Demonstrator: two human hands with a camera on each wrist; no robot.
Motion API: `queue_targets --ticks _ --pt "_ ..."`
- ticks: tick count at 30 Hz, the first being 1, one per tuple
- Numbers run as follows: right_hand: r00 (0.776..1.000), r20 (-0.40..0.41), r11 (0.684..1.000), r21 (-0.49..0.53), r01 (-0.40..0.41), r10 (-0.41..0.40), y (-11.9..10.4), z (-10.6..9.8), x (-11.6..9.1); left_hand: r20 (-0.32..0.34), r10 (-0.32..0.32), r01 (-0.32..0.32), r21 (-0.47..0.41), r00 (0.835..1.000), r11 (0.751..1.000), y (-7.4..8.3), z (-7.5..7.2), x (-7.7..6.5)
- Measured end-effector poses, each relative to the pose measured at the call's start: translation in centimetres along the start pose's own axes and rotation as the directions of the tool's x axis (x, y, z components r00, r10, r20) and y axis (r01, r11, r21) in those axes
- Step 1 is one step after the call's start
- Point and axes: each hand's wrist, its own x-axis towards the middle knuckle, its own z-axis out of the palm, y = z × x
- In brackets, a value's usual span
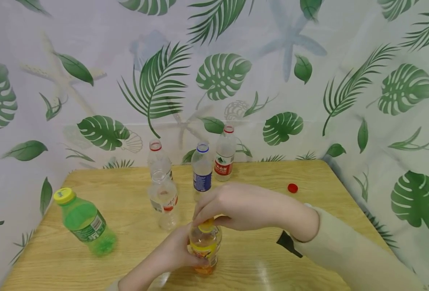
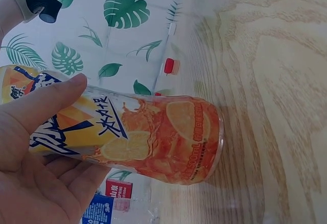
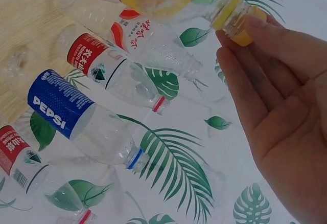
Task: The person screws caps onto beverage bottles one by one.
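A clear drink bottle with a yellow label and orange-slice print [image 1: 204, 247] stands at the table's near middle. My left hand [image 1: 178, 250] grips it round the body; in the left wrist view, the thumb lies across the label. Above, my right hand [image 1: 232, 206] pinches the bottle's yellow cap [image 3: 247, 27] between thumb and fingers. The right wrist view shows clear neck threads between the cap and the yellow ring [image 3: 227, 10]. Whether the cap still touches the threads I cannot tell.
Uncapped clear bottles stand behind: one with a blue Pepsi label [image 1: 202, 182], one with a red label [image 1: 224, 163], and two to the left, the nearer one [image 1: 165, 202] close to my left hand. A capped green bottle [image 1: 87, 224] stands at left. A red cap [image 1: 292, 188] lies at right.
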Motion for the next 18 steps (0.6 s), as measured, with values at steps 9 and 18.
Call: queue_targets --ticks 9,18 --pt "0.999 0.007 0.998 -0.053 -0.037 0.037 -0.44 -0.35 0.30 0.001 -0.006 0.006 0.004 1.000 1.000 0.15 -0.02 0.11" --pt "0.997 0.057 0.998 -0.011 -0.054 0.054 -0.45 -0.70 0.61 0.009 -0.008 0.008 -0.006 1.000 1.000 0.26 0.00 -0.06"
